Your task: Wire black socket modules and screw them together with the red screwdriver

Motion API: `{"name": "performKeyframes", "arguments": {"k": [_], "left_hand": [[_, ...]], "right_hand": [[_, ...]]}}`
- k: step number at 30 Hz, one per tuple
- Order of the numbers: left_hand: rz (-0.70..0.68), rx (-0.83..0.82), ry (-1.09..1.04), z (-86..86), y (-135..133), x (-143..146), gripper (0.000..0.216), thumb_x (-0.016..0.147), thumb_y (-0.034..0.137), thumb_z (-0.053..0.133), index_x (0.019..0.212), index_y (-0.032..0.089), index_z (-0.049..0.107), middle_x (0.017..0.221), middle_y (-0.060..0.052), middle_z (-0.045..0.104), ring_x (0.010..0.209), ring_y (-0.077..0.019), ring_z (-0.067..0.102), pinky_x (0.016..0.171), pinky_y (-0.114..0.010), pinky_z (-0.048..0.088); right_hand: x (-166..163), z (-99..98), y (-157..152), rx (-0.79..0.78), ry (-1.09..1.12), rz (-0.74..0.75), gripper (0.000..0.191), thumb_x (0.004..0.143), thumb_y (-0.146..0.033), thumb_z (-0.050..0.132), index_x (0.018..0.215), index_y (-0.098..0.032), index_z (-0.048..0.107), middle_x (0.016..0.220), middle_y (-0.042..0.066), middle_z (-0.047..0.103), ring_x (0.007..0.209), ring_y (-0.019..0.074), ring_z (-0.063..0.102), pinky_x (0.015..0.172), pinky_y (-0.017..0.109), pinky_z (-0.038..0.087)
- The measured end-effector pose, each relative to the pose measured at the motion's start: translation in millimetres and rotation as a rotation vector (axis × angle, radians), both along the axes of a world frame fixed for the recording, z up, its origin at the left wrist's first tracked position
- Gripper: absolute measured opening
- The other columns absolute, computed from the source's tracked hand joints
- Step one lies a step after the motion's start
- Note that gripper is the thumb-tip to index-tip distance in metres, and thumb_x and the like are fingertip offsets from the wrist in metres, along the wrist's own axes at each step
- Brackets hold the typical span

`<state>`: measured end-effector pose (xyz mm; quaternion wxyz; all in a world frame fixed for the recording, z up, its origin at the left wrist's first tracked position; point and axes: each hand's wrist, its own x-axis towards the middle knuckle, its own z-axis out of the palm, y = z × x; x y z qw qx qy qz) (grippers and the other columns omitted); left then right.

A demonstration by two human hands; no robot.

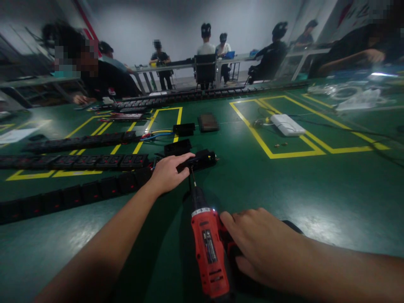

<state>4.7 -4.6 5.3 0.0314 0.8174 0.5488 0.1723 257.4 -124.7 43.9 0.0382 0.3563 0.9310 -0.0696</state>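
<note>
A red cordless drill [208,248] lies on its side in my right hand [259,244], whose fingers wrap round its handle. Its long bit [193,176] points away from me and meets the near side of a black plastic housing [203,160]. My left hand [172,171] grips the left part of that housing between thumb and fingers. From the housing's left end runs a long black power strip [94,191] with red dots along it. Just behind sits another black end piece [178,147]. Where the bit touches is too small to make out.
Further black strips [104,161] lie at left, one with coloured wires [162,134] leading to a black box [184,129]. A brown block [208,122], a white power bank [288,125] and small brass-coloured pieces [280,145] rest on the green table. Other people [107,80] sit around.
</note>
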Motion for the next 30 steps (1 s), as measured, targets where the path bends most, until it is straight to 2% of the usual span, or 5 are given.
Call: {"name": "performKeyframes", "arguments": {"k": [3,7,16,30], "left_hand": [[0.005,0.000,0.010,-0.3,0.1,-0.1,0.048,0.089,0.033,0.052,0.136,0.033,0.057,0.113,0.000,0.073,0.098,-0.0254,0.066,0.087,-0.038,0.050],[-0.004,-0.005,0.010,0.6,0.1,-0.1,0.048,0.088,0.033,0.051,0.136,0.033,0.057,0.121,0.000,0.071,0.101,-0.0258,0.065,0.090,-0.040,0.049],[-0.009,-0.010,-0.006,1.4,-0.4,0.4,0.048,0.088,0.031,0.051,0.136,0.033,0.057,0.123,0.001,0.070,0.104,-0.0247,0.065,0.093,-0.040,0.049],[0.012,-0.007,0.003,0.9,-0.5,0.8,0.049,0.087,0.032,0.051,0.136,0.034,0.057,0.113,0.000,0.073,0.096,-0.0236,0.066,0.088,-0.036,0.050]], "right_hand": [[0.5,0.2,0.1,-0.016,0.010,-0.021,0.026,0.072,-0.024,0.060,0.096,-0.014,0.062,0.073,0.007,0.067,0.055,0.0229,0.061,0.048,0.030,0.023],[0.3,1.4,0.6,-0.047,0.032,-0.041,0.027,0.071,-0.023,0.060,0.096,-0.013,0.061,0.073,0.008,0.068,0.057,0.0228,0.062,0.048,0.030,0.025],[-1.4,2.5,0.6,-0.055,0.023,-0.066,0.028,0.068,-0.023,0.059,0.094,-0.014,0.062,0.073,0.008,0.068,0.057,0.0225,0.062,0.048,0.030,0.024],[-0.7,2.7,0.2,-0.122,0.016,-0.095,0.028,0.067,-0.022,0.057,0.094,-0.016,0.060,0.076,0.008,0.069,0.061,0.0264,0.065,0.050,0.030,0.026]]}}
